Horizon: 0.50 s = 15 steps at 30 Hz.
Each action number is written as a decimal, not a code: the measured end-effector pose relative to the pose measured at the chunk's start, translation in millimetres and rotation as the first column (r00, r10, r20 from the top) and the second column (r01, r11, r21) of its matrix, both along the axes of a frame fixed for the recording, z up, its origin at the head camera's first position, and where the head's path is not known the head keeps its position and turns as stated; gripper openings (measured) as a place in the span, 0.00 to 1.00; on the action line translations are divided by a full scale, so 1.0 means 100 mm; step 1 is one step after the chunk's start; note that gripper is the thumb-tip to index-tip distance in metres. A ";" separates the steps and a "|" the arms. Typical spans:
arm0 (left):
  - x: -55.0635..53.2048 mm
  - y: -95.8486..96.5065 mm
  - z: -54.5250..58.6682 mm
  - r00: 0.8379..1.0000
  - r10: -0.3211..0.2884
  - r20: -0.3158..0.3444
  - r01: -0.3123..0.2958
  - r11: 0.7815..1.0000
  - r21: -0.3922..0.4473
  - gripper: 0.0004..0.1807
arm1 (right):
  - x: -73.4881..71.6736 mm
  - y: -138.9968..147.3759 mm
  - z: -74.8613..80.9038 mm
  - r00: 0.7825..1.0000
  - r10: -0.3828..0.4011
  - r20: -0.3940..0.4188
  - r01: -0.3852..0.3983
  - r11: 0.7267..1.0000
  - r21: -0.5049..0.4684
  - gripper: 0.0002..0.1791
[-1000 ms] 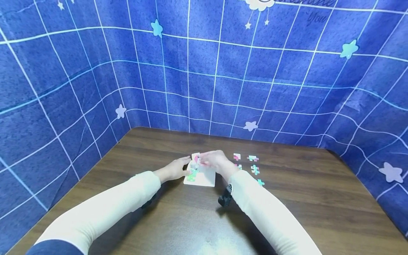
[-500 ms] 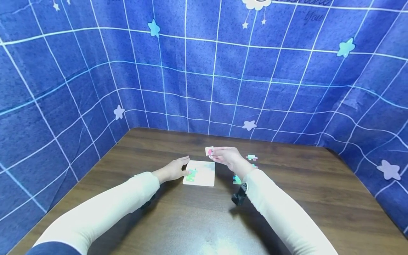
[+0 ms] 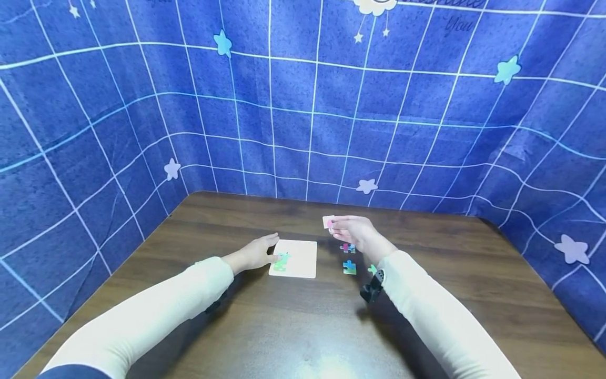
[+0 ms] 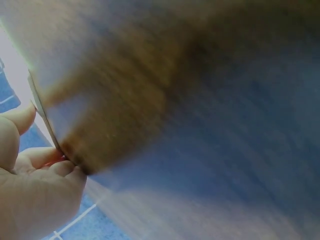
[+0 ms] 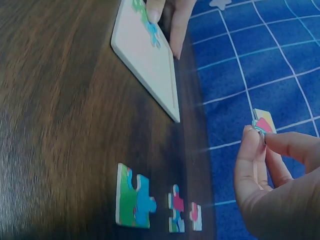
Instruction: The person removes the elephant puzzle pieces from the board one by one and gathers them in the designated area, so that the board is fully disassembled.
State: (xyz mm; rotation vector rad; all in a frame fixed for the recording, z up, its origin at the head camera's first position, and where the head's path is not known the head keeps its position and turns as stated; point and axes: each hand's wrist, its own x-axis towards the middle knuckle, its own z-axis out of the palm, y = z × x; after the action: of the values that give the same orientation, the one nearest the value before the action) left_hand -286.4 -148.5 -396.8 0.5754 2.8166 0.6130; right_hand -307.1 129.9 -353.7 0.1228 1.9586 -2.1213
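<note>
My left hand grips the left edge of a pale square puzzle board, thumb over its top and fingers along the side. Under and beside that thumb lies a green and blue jigsaw piece on the board. In the left wrist view the left hand has its curled fingers right at the board's edge. My right hand pinches a jigsaw piece between thumb and fingertips, raised over the table beyond the board's right corner. Pink and pale yellow show on this jigsaw piece in the right wrist view.
Loose jigsaw pieces lie right of the board: a green and blue piece, a pink and blue piece and a green piece partly behind the right wrist. The brown wooden table ends at a blue curtain.
My right hand has carried the pink jigsaw piece from over the board's far left corner off to the right, past the board. The left hand stays at the board's left edge.
</note>
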 end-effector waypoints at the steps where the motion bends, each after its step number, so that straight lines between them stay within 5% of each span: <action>1: 0.01 0.00 0.01 1.000 -0.006 -0.001 0.006 1.000 -0.001 0.37 | -0.01 0.02 0.00 1.000 -0.002 0.004 0.002 1.000 0.001 0.24; 15: -0.02 -0.02 -0.02 0.998 -0.045 -0.039 0.045 0.999 -0.004 0.37 | -0.06 0.36 -0.03 0.997 -0.076 0.015 0.076 0.996 -0.036 0.26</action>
State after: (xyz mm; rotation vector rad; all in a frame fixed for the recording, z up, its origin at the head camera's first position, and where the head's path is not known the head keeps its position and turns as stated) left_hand -287.9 -150.4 -398.4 0.6551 2.8315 0.5958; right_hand -313.4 166.1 -357.1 0.2078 1.9361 -2.1959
